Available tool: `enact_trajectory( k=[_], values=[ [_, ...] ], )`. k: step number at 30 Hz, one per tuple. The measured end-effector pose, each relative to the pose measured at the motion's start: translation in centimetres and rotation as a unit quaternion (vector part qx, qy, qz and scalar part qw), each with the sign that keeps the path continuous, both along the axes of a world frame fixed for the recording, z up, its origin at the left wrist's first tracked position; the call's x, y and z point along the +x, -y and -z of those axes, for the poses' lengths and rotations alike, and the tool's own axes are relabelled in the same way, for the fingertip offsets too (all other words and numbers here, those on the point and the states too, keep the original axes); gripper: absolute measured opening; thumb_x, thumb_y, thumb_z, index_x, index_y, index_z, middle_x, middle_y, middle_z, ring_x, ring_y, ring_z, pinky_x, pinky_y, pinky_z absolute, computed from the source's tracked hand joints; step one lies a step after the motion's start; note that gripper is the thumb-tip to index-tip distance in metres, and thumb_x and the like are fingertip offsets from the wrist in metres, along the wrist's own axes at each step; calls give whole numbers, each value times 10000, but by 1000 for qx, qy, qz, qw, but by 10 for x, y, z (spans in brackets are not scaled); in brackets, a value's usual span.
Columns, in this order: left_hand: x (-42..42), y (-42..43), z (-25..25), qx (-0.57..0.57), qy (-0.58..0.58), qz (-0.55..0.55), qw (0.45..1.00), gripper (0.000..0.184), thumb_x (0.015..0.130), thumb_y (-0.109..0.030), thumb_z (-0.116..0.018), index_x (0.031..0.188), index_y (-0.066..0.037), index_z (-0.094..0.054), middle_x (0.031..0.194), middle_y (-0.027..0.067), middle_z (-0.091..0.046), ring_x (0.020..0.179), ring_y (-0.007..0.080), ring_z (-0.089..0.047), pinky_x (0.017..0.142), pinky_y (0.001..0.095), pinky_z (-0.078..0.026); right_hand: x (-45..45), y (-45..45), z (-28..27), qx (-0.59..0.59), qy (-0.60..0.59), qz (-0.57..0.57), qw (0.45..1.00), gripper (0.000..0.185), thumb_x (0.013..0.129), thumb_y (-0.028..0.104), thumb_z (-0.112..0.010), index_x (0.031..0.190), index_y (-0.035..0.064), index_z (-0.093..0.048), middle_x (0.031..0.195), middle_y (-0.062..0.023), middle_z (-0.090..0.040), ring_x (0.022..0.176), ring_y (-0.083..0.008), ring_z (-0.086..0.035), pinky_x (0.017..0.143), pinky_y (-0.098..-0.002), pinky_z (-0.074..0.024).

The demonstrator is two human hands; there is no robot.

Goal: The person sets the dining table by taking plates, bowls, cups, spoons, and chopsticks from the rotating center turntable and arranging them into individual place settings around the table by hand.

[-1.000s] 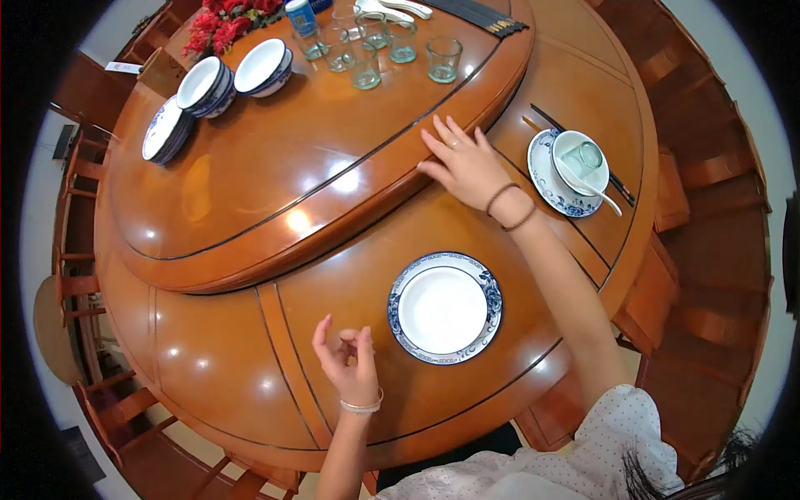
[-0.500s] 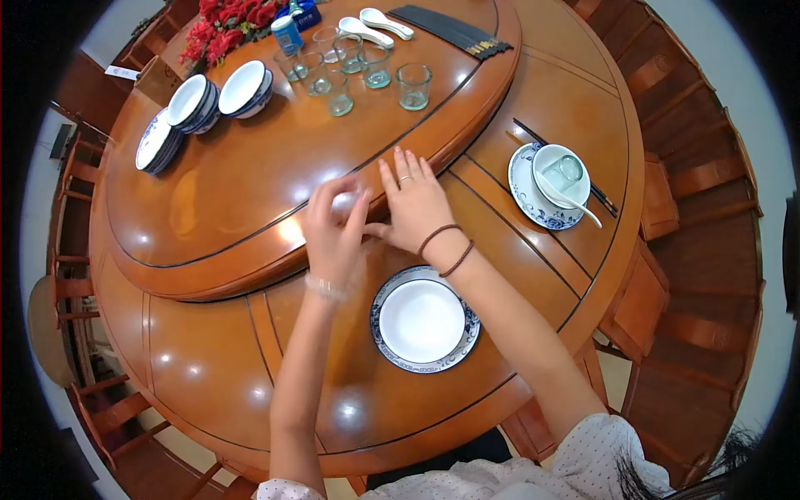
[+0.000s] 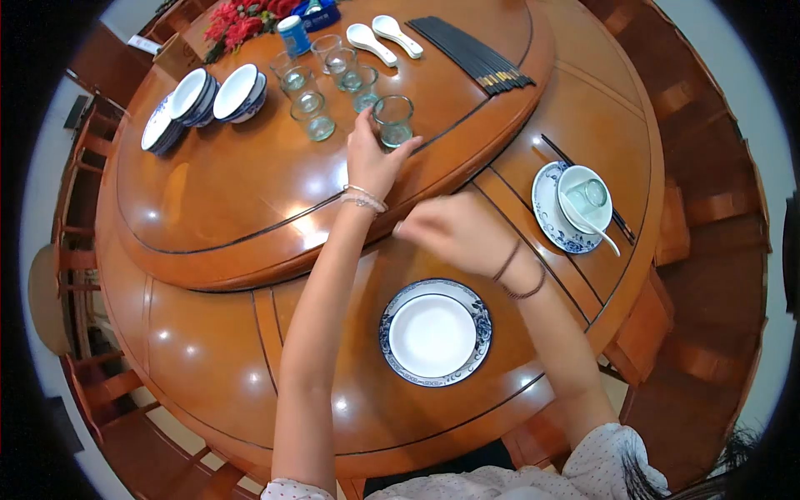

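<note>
My left hand [image 3: 377, 158] reaches over the raised turntable to a clear glass [image 3: 393, 122]. Its fingers and thumb are spread on either side of the glass, the thumb seemingly a little off it; firm contact cannot be made out. My right hand [image 3: 454, 233] hovers over the turntable's front edge, its fingers bent and smeared by motion, with nothing visible in it. Below the hands, a white bowl [image 3: 432, 336] sits on a blue-patterned plate [image 3: 481, 329]. Several more glasses [image 3: 319, 121] stand behind and left of my left hand.
Stacked bowls [image 3: 237, 92] and plates [image 3: 160, 131] stand on the turntable's left. Two white spoons [image 3: 372, 44] and many black chopsticks [image 3: 471, 54] lie farther back. At right, a place setting holds a plate [image 3: 546, 208], bowl, spoon and glass. Wooden chairs [image 3: 725, 279] surround the table.
My left hand has moved forward from beside my right hand to the front glass, opening around it. My right hand has drawn back to the right and its fingers have bent. The view has shifted.
</note>
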State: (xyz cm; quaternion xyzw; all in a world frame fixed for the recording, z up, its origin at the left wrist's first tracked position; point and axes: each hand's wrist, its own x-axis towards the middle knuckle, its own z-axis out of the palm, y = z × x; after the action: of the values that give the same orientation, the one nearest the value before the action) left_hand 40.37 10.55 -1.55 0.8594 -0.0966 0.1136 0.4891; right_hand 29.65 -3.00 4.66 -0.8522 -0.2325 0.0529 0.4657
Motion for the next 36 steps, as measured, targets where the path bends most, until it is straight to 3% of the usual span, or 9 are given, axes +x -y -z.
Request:
enact_trajectory(
  k=[2, 6, 12, 16, 22, 24, 26, 29, 36],
  values=[
    [3, -2, 6, -2, 42, -16, 999, 703, 620, -242, -748, 1154, 24, -376, 988, 180, -531, 910, 300, -503, 786, 363, -411, 22, 5, 7, 208, -63, 103, 971, 223, 801, 203, -558, 702, 7, -597, 611, -62, -598, 565, -164, -585, 549, -273, -453],
    [-7, -14, 0, 26, 63, -30, 997, 616, 647, -210, -746, 1084, 26, -381, 988, 145, -562, 853, 197, -587, 741, 302, -468, 93, 12, 16, 222, -40, 251, 941, 217, 794, 206, -582, 721, 2, -600, 642, -64, -613, 589, -112, -587, 554, -230, -447],
    [-129, -38, -46, -81, -3, 40, 996, 636, 648, -264, -744, 1079, 11, -366, 942, 170, -541, 840, 278, -573, 706, 328, -469, 198, -25, 38, -56, 136, 325, 934, 269, 751, 300, -607, 799, 36, -630, 764, -155, -623, 731, -268, -611, 638, -370, -480],
    [-193, -52, -62, 90, -22, 144, 985, 561, 613, -223, -737, 1073, -37, -474, 932, 118, -536, 850, 270, -553, 672, 324, -482, 225, -47, 52, -206, 111, 316, 919, 305, 746, 352, -608, 818, 58, -643, 835, -157, -617, 785, -294, -602, 677, -390, -482],
    [-228, -46, -68, 185, -120, 155, 963, 502, 621, -245, -722, 1081, -123, -565, 955, 100, -511, 806, 245, -497, 655, 310, -452, 225, -66, 57, -236, 85, 349, 903, 359, 727, 403, -620, 838, 63, -649, 864, -145, -614, 833, -288, -594, 699, -386, -481],
    [-228, -47, -63, 181, -133, 170, 959, 545, 619, -232, -727, 1098, -69, -525, 981, 122, -494, 813, 260, -485, 687, 327, -440, 229, -68, 63, -228, 98, 346, 905, 346, 719, 393, -630, 845, 71, -652, 889, -157, -609, 861, -306, -588, 728, -393, -478],
    [-227, -45, -60, 149, -121, 119, 974, 588, 592, -198, -746, 1079, -11, -474, 956, 132, -504, 814, 277, -486, 713, 343, -431, 220, -72, 56, -246, 121, 350, 896, 277, 761, 315, -610, 836, 49, -629, 766, -107, -610, 703, -215, -601, 601, -307, -473],
    [-229, -47, -50, 110, -105, 118, 981, 606, 548, -160, -772, 1021, 9, -433, 934, 136, -523, 842, 295, -489, 736, 359, -424, 209, -83, 41, -89, 34, 394, 914, 242, 736, 274, -595, 853, 65, -626, 871, -178, -604, 813, -331, -584, 702, -423, -461],
    [-227, -34, -52, 169, -88, 141, 971, 480, 560, -120, -747, 984, -48, -535, 997, 118, -505, 895, 279, -468, 754, 346, -425, 227, -83, 72, 139, 98, 419, 892, 229, 671, 213, -677, 723, -2, -618, 735, -185, -611, 693, -294, -601, 643, -357, -462]
  ],
)
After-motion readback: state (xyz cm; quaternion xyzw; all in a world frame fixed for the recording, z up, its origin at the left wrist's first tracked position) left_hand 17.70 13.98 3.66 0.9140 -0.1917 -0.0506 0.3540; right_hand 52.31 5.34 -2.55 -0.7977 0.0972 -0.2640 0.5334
